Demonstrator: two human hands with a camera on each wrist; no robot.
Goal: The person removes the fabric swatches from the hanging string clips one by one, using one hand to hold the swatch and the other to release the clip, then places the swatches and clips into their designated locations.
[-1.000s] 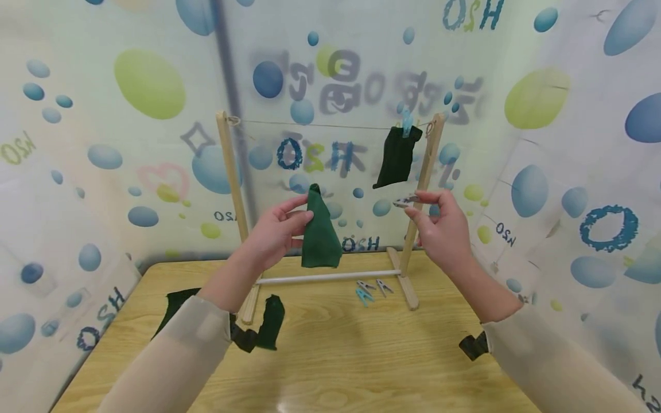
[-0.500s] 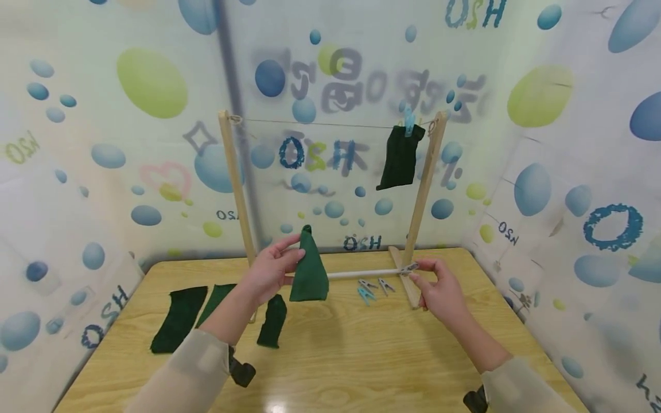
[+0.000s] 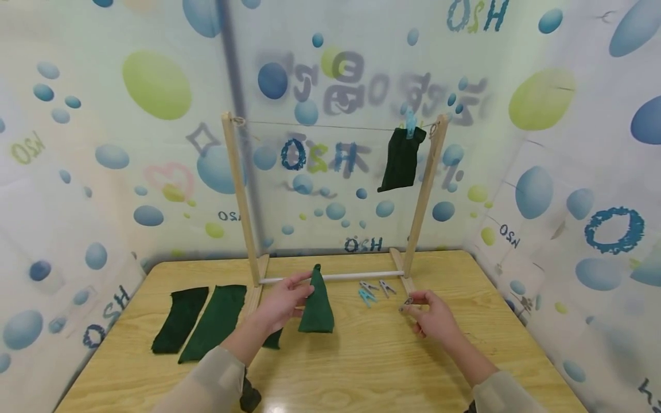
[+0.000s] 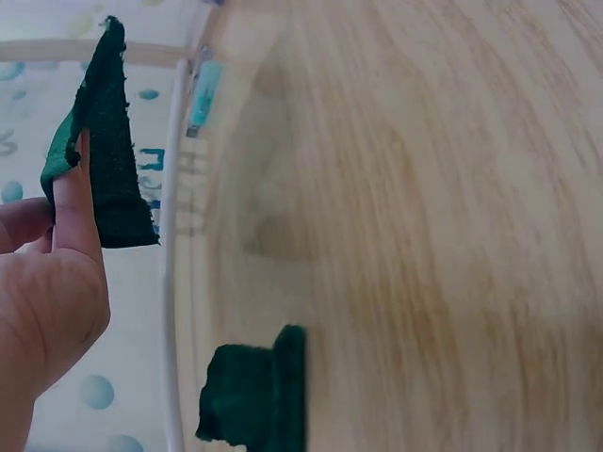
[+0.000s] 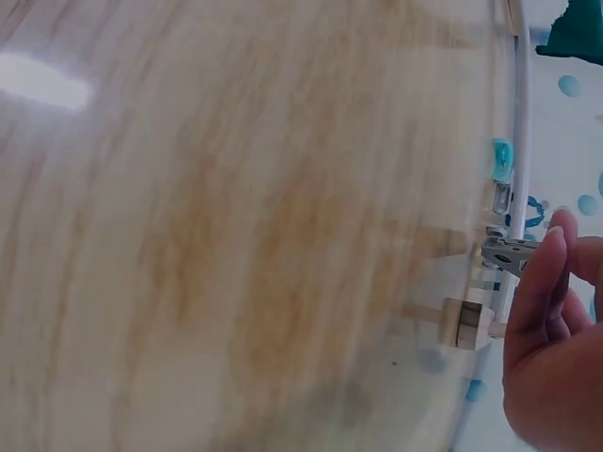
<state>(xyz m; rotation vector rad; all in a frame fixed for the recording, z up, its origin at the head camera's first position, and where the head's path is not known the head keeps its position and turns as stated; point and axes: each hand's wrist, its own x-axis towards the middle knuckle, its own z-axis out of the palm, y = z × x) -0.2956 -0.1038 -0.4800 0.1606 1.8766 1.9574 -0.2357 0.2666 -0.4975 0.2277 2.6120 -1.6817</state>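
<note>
My left hand (image 3: pixel 283 303) pinches a green cloth piece (image 3: pixel 317 310) near its top, and the cloth hangs down in a narrow wedge above the table. In the left wrist view the same cloth (image 4: pixel 118 179) folds over the fingers. To the right, my right hand (image 3: pixel 436 314) pinches a grey clothespin (image 3: pixel 407 303) between thumb and fingertips; its metal-looking jaws end (image 5: pixel 507 252) points away from the hand in the right wrist view. A dark green cloth (image 3: pixel 400 159) hangs from the string, clipped by a light blue clothespin (image 3: pixel 411 125).
A wooden frame (image 3: pixel 240 195) with a string (image 3: pixel 320 125) and a white crossbar (image 3: pixel 356 276) stands at the back. Two grey clothespins (image 3: pixel 386 288) and a blue one (image 3: pixel 366 296) lie before it. Green cloths (image 3: pixel 214 321) lie at left, one partly behind my left wrist.
Both hands have come down from in front of the frame toward the table, the left still holding the cloth and the right still holding the clothespin. The hanging cloth stays put.
</note>
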